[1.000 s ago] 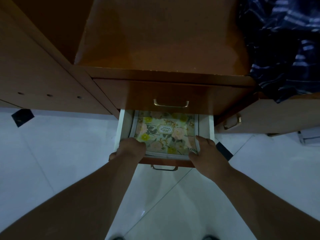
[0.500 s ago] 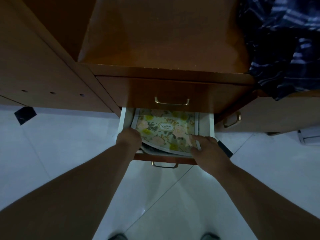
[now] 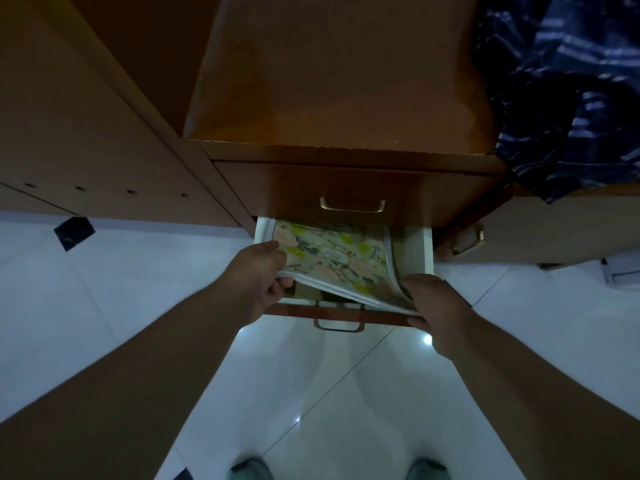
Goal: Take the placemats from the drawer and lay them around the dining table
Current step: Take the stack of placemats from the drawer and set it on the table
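The placemats (image 3: 337, 256), a thin stack with a flower print and white borders, are half out of the open drawer (image 3: 424, 249), which is pulled out under a closed drawer of the wooden cabinet (image 3: 332, 81). The left hand (image 3: 258, 277) grips the stack at its near left corner, thumb on top and fingers curled below, near the left wall of the drawer. The right hand (image 3: 431, 303) grips the near right corner, close to the front edge of the drawer, thumb on top and the other fingers underneath. The near edge is raised and the sheets bend, so the far part is lower inside the drawer. I think each hand takes one corner because the mats are soft and several; with one hand they could sag or slide apart. The lift is in progress; the stack must clear the front panel and the upper drawer before it goes to the dining table, which is not visible here. A dark striped cloth (image 3: 561, 98) lies at the right edge of the cabinet top
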